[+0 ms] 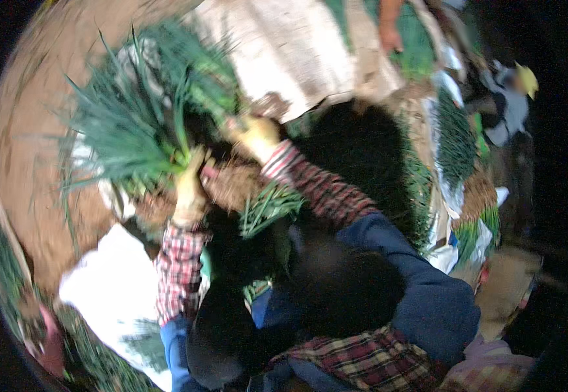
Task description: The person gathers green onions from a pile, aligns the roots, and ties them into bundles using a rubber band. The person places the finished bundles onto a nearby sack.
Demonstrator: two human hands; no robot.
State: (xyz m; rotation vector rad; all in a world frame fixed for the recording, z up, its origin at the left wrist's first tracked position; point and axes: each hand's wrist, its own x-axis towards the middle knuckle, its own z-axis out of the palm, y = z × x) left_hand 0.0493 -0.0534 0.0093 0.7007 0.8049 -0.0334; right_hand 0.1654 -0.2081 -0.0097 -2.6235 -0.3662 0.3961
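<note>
My left hand (190, 186), in a pale yellowish glove, is closed round the base of a bunch of green onions (124, 134). Their long leaves fan out to the left and away from me. Brown, stringy roots (232, 186) show just right of that hand. My right hand (258, 136), gloved alike and blurred, has its fingers at the stem end of more green onions (209, 88) lying farther off. Those fingers look closed on the stems. A small clump of cut-looking green leaves (271, 208) lies below the roots, nearer to me.
A pale woven sheet (290, 49) lies ahead, with a co-worker's hand (392, 36) beyond its right side. White sacking (111, 277) is at the near left. More green onion bundles (455, 140) lie at the right, near another person (509, 108). Brown soil (42, 157) stretches along the left.
</note>
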